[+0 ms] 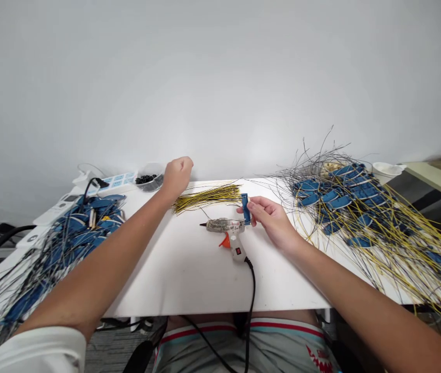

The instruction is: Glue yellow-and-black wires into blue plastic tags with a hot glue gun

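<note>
My right hand [269, 215] pinches a small blue plastic part [246, 208] upright between thumb and fingers, just above the back end of a hot glue gun [226, 226]. The glue gun lies on its side on the white table, nozzle to the left and orange trigger toward me. My left hand [179, 177] is closed, its fingers curled, at the back of the table; whatever it holds is hidden. Between the hands lies a bundle of yellow and black wires [208, 198]. Left of my left hand stands a clear round tub [157, 178] with small black pieces [145, 179].
Blue parts with dark wires [84, 235] are heaped at the left, beside white power strips [55, 210]. Another heap of blue parts with yellow and black wires [360, 207] covers the right side, near a white bowl [387, 170]. The gun's black cord [253, 290] hangs over the front edge.
</note>
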### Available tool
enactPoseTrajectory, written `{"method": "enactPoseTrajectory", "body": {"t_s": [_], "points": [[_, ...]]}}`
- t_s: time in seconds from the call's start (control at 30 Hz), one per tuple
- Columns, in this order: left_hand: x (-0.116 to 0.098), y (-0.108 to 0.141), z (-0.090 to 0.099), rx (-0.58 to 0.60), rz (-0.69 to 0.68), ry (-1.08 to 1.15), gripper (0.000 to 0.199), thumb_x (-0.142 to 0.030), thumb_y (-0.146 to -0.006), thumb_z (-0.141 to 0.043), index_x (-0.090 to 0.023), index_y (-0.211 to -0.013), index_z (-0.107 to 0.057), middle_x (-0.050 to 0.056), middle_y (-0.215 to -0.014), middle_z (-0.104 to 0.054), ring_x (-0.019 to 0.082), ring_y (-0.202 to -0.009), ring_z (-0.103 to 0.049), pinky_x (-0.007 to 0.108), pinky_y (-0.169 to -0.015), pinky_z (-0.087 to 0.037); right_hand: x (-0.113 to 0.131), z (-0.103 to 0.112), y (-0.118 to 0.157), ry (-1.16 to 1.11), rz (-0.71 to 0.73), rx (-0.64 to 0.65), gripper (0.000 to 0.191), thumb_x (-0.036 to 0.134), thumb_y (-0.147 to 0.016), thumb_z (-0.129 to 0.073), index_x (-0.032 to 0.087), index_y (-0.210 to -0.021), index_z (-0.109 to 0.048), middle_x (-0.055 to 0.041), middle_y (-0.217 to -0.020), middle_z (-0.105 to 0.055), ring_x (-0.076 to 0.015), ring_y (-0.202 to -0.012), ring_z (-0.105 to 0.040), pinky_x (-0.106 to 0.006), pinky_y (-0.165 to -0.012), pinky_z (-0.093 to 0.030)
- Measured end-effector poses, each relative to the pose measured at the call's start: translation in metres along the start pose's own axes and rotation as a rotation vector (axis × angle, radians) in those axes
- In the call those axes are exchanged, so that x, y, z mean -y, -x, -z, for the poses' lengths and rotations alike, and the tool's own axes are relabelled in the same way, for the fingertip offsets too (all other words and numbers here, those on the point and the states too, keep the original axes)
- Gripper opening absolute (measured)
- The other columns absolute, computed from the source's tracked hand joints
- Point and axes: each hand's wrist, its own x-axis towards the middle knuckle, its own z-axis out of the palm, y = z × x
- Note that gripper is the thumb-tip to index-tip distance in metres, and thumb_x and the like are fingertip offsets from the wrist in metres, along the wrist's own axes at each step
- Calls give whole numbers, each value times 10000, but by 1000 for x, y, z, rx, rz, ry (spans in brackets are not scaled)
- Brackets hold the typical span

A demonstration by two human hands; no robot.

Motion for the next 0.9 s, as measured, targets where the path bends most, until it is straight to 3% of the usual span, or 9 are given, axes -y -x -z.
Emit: {"method": "enactPoseTrajectory", "body": {"t_s": [0.17, 0.27, 0.43, 0.5, 0.6, 0.67, 0.73, 0.8, 0.9], "points": [[25, -33, -20, 115, 47, -104, 365, -492, -856, -626, -163, -837, -784, 60, -807, -739, 168, -779, -583, 264, -740, -363, 0, 4, -7, 5, 11, -30, 436, 545, -812, -831, 164, -989, -717, -100, -974, -783, -105, -628, -523, -272, -608, -424], [36, -40, -24, 109, 68, -97, 426, -525, -888, -602, -177, -992, -826, 64, -940, -785, 170, -838, -616, 255, -791, -406, 1, 4, -8, 11, 16, -33, 443, 552, -808, -829, 164, -986, -714, -102, -982, -780, -108, -634, -531, -273, -600, -417], [35, -33, -13, 19, 95, -45, 463, -492, -813, -705, -185, -1145, -806, 59, -948, -784, 117, -706, -542, 239, -716, -411, 1, 2, -5, 6, 6, -13, 437, 540, -819, -823, 164, -1009, -706, -106, -982, -782, -111, -640, -539, -278, -604, -424], [27, -23, -8, -7, 105, 13, 451, -505, -813, -710, -172, -1104, -799, 59, -932, -780, 103, -697, -555, 226, -705, -424, 1, 1, -5, -2, -3, -3, 436, 535, -820, -824, 164, -1012, -702, -107, -974, -784, -112, -639, -540, -280, -604, -427], [8, -1, -1, -40, 115, 94, 472, -585, -859, -656, -125, -844, -762, 65, -765, -731, 97, -656, -564, 224, -677, -425, 0, 0, -3, -10, -13, 16, 421, 524, -831, -821, 169, -1019, -695, -109, -984, -787, -116, -650, -553, -280, -609, -427], [-7, 19, 0, 17, 108, 93, 494, -591, -895, -612, -125, -801, -745, 61, -745, -719, 94, -649, -560, 225, -665, -418, 1, 0, -2, -20, -13, 33, 406, 515, -843, -817, 174, -1022, -686, -111, -995, -790, -121, -672, -572, -278, -618, -427], [-23, 41, -1, 66, 58, 128, 384, -485, -839, -722, -168, -1050, -767, 50, -948, -768, 93, -740, -601, 213, -705, -445, 1, -1, 0, -28, -16, 59, 398, 507, -855, -811, 178, -1037, -680, -114, -1004, -791, -131, -709, -598, -277, -628, -430], [-40, 65, -3, 126, 31, 168, 535, -421, -827, -747, -236, -1325, -676, 41, -1110, -768, 98, -806, -627, 217, -743, -469, 0, -2, 1, -25, -26, 90, 389, 499, -868, -802, 179, -1053, -679, -116, -1007, -789, -135, -725, -607, -278, -636, -435], [-64, 102, -7, 244, 122, 294, 399, -549, -864, -699, -170, -980, -750, 58, -922, -756, 124, -814, -644, 220, -703, -478, 0, -4, 3, -14, -45, 122, 368, 485, -888, -785, 182, -1066, -677, -110, -1021, -786, -122, -690, -580, -280, -643, -443]]}}
